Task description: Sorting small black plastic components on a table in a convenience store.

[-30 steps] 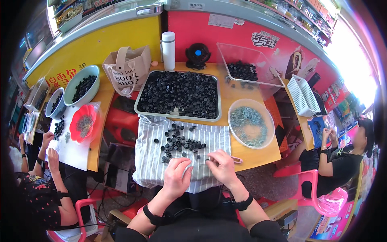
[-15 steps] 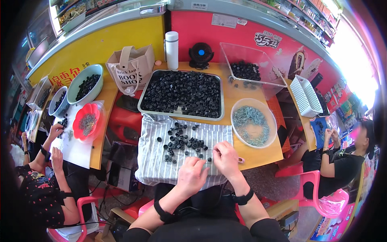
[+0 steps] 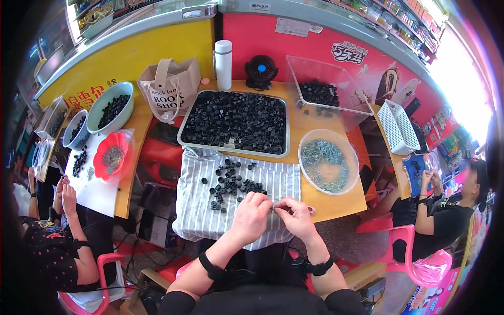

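My left hand (image 3: pixel 250 218) and my right hand (image 3: pixel 296 216) meet fingertip to fingertip over the near edge of a grey striped cloth (image 3: pixel 197 202). Between them shows a small dark piece (image 3: pixel 272 208), probably one of the black plastic parts; the left fingers pinch it. The right fingers are closed too, and what they hold is mostly covered. Just beyond my left hand, several loose black plastic parts (image 3: pixel 229 182) lie scattered on the cloth. Farther back stands a metal tray (image 3: pixel 286 113) heaped with the same kind of parts.
To the right is a round clear tub (image 3: pixel 302 160) of small metal pieces, possibly screws. Behind it stands a clear bin (image 3: pixel 344 105) of black parts. A white bottle (image 3: pixel 223 65), black fan (image 3: pixel 261 72) and cloth bag (image 3: pixel 173 89) line the back. People work at tables either side.
My hands were apart and have come together at the fingertips, the left moving right and slightly up. At left, a co-worker's hand has drawn back from the parts on their table.
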Available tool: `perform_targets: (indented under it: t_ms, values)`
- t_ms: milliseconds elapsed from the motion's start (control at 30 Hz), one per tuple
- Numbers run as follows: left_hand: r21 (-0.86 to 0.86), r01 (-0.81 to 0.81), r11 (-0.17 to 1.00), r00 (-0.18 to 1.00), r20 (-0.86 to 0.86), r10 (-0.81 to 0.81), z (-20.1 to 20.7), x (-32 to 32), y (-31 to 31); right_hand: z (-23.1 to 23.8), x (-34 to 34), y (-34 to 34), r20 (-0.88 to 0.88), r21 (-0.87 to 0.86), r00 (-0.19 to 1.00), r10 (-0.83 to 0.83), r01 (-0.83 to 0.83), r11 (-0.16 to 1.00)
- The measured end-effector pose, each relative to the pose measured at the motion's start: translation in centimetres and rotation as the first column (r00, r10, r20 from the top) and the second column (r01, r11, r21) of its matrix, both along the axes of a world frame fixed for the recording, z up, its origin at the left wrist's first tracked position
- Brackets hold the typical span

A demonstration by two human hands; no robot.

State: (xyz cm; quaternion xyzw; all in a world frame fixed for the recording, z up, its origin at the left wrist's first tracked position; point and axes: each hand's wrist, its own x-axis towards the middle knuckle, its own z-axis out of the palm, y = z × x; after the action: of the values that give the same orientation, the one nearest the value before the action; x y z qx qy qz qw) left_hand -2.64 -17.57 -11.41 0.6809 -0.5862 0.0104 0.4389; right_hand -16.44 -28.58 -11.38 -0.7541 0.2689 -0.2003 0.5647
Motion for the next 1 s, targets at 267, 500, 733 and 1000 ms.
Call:
perform_targets:
  t_ms: [267,500,733,1000]
  values:
    - [0.012,0.113,0.994,0.97,-0.216,-0.108,-0.1,1.1,0.6,-0.7,0.4,1.0,0.162,-0.066,0.986,-0.049,0.06,0.996]
    - [0.041,-0.003,0.999,0.984,-0.179,0.01,0.5,1.2,1.2,0.8,0.5,1.2,0.244,-0.674,0.967,-0.072,0.222,0.704]
    - [0.078,-0.138,0.987,0.982,0.139,0.127,0.2,-0.3,1.0,-0.5,-0.7,1.4,0.187,-0.521,0.971,-0.146,0.224,0.824]
    - [0.119,0.068,0.991,0.99,0.116,-0.082,-0.4,-0.5,-0.2,-0.1,-1.4,2.0,0.229,-0.322,0.957,-0.18,0.249,0.914]
